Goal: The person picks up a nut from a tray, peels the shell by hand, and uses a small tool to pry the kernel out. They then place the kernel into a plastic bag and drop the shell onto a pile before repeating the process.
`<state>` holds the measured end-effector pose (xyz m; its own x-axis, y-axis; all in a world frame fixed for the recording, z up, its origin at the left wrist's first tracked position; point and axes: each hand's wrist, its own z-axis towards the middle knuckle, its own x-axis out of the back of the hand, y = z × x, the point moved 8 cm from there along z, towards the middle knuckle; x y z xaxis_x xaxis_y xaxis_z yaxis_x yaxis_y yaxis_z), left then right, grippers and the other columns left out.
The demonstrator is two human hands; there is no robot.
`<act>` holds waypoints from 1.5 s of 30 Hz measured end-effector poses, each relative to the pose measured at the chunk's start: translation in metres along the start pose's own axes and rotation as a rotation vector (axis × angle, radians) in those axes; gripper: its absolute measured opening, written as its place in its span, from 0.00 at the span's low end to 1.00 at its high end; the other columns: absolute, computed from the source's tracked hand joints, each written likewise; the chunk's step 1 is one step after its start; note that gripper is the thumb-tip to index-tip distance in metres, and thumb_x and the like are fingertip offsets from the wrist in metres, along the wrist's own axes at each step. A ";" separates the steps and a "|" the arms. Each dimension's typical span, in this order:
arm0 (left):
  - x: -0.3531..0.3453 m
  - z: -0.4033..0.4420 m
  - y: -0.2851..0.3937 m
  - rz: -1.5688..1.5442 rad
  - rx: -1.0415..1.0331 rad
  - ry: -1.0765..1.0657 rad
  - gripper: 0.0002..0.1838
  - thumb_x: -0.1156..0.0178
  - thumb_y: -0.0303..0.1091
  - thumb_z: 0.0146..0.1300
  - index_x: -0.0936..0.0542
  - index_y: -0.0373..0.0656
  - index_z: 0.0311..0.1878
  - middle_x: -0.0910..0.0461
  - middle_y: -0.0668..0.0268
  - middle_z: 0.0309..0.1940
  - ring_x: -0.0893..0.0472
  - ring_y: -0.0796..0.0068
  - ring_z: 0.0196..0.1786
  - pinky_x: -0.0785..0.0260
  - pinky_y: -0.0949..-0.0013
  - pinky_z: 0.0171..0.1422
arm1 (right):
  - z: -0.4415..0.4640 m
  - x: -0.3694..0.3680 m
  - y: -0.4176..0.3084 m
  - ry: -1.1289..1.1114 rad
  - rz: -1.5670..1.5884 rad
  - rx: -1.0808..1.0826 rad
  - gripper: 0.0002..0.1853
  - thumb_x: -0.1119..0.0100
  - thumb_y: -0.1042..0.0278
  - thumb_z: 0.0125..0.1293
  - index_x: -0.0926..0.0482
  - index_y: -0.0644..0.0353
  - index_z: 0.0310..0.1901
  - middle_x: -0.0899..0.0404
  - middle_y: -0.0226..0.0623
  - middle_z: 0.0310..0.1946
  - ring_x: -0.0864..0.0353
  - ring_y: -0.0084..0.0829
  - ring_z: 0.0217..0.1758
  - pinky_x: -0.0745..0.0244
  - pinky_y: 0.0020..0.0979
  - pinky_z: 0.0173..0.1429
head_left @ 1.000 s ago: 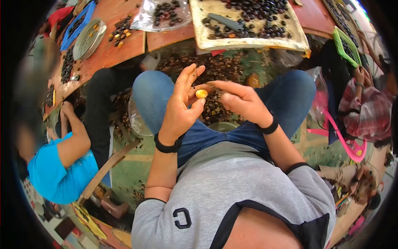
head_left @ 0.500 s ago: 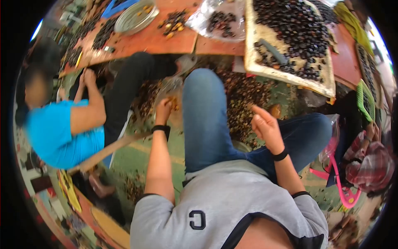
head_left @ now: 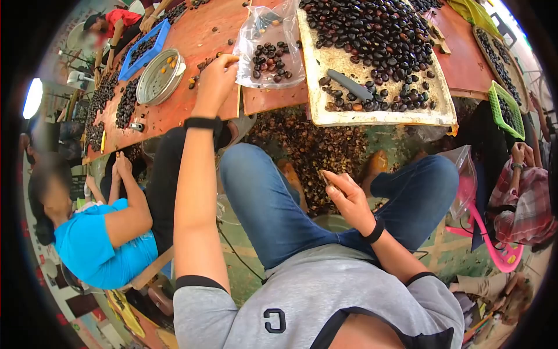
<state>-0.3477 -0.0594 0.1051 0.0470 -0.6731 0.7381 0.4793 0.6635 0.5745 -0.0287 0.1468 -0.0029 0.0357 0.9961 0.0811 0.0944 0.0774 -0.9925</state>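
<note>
My left hand [head_left: 217, 83] is over the red table top, beside a clear plastic bag [head_left: 272, 46] with dark nuts in it. Its fingers are curled together, and anything inside them is hidden. Above the floor, between my knees, my right hand [head_left: 350, 202] is closed, thumb against fingers, around a small thin pointed tool [head_left: 323, 175] whose tip sticks out. Ahead of me a white tray [head_left: 378, 120] holds a heap of dark, shiny nuts [head_left: 366, 35]. A grey-handled tool [head_left: 349, 84] lies in that tray.
Left on the table are a metal bowl [head_left: 157, 96] with a few yellow kernels and a blue basket [head_left: 141, 57]. Shell scraps [head_left: 317, 151] cover the floor below. A person in blue [head_left: 99, 238] sits at left; another in plaid [head_left: 520, 203] is at right beside a green basket [head_left: 505, 109].
My left hand has risen from beside my knee, where yellow kernels showed at it, onto the table. My right hand has shifted slightly left and down. The view has tilted.
</note>
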 end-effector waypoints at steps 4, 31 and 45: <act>-0.078 0.032 -0.053 0.260 0.088 -0.215 0.16 0.38 0.35 0.57 0.18 0.39 0.48 0.16 0.53 0.38 0.16 0.59 0.43 0.27 0.64 0.50 | 0.000 0.012 -0.002 0.058 -0.035 0.043 0.18 0.44 0.72 0.68 0.22 0.59 0.59 0.24 0.31 0.36 0.26 0.24 0.38 0.30 0.25 0.44; -0.098 -0.171 0.105 -1.382 0.602 -0.160 0.18 0.47 0.20 0.66 0.28 0.36 0.59 0.23 0.58 0.53 0.18 0.71 0.48 0.22 0.67 0.57 | -0.005 0.025 0.003 0.097 0.229 -0.224 0.13 0.40 0.70 0.65 0.20 0.63 0.50 0.20 0.32 0.34 0.23 0.19 0.31 0.27 0.24 0.35; -0.110 -0.220 0.133 -1.311 0.611 -0.289 0.18 0.47 0.21 0.67 0.29 0.35 0.60 0.23 0.62 0.50 0.21 0.74 0.52 0.24 0.68 0.59 | 0.006 0.015 -0.043 0.041 0.025 0.088 0.24 0.43 0.71 0.66 0.29 0.64 0.63 0.17 0.40 0.33 0.18 0.25 0.34 0.24 0.28 0.39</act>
<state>-0.0962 0.0309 0.0226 -0.3261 -0.8497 -0.4144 -0.3988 -0.2737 0.8752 -0.0380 0.1590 0.0405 0.0782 0.9952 0.0581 0.0052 0.0579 -0.9983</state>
